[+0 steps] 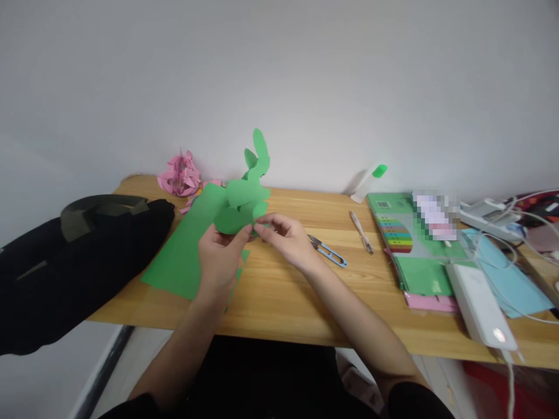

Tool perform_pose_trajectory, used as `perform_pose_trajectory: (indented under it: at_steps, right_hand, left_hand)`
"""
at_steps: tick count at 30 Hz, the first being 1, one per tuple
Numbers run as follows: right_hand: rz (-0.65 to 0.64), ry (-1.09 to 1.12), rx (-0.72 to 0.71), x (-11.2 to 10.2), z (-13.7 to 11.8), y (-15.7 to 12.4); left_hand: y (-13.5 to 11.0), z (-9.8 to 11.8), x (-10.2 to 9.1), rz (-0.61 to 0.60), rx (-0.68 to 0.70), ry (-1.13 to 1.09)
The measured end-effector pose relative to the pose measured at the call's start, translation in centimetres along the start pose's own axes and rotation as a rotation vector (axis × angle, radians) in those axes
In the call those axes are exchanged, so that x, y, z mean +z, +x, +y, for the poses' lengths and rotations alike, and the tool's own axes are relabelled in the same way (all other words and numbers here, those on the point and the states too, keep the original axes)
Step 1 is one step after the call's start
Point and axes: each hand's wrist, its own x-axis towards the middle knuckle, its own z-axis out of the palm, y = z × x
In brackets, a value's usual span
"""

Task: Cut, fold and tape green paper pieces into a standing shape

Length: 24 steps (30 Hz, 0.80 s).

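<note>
Held up over the table is a green paper figure (238, 215) with two long ear-like strips at its top. My left hand (219, 256) is closed on its lower edge, thumb in front. The fingertips of my right hand (286, 237) pinch the figure's lower right side, close to my left thumb; whether a small separate piece is between them is hidden. Beneath and to the left of the figure lies a green paper sheet (174, 267), with small green scraps along its right side. Blue-handled thread snips (329, 253) rest just right of my right hand.
Crumpled pink paper (180, 174) sits at the back left, near a black bag (87, 262). On the right are a pen (361, 231), a glue bottle (367, 185), a green paper pack (419, 273) bearing a phone, a white power bank (480, 302) and loose cables.
</note>
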Motion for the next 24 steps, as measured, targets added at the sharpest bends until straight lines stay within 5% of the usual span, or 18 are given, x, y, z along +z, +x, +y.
perform_pose_trajectory:
  at_steps: [8,11,15,19,24]
  right_hand:
    - [0.012,0.109,0.06,-1.3,1.7,-0.4]
    - [0.139,0.032,0.04,-1.7,2.2,-0.8]
    - [0.245,0.151,0.088,-2.8,1.9,-1.4]
    - [0.033,0.401,0.25,-4.4,0.9,-2.0]
    - [0.046,0.466,0.371,-5.1,1.1,-2.7]
  left_hand:
    - [-0.7,-1.9,1.5,-0.08,-0.031,-0.04]
    - [-0.8,-2.7,1.7,-0.059,0.02,0.047]
    - [-0.6,-3.9,1.1,0.028,0.457,0.422]
    - [-0.7,-5.1,0.3,-0.22,0.889,0.663]
    - [-1.3,-6.1,0.0,-0.345,1.163,0.824]
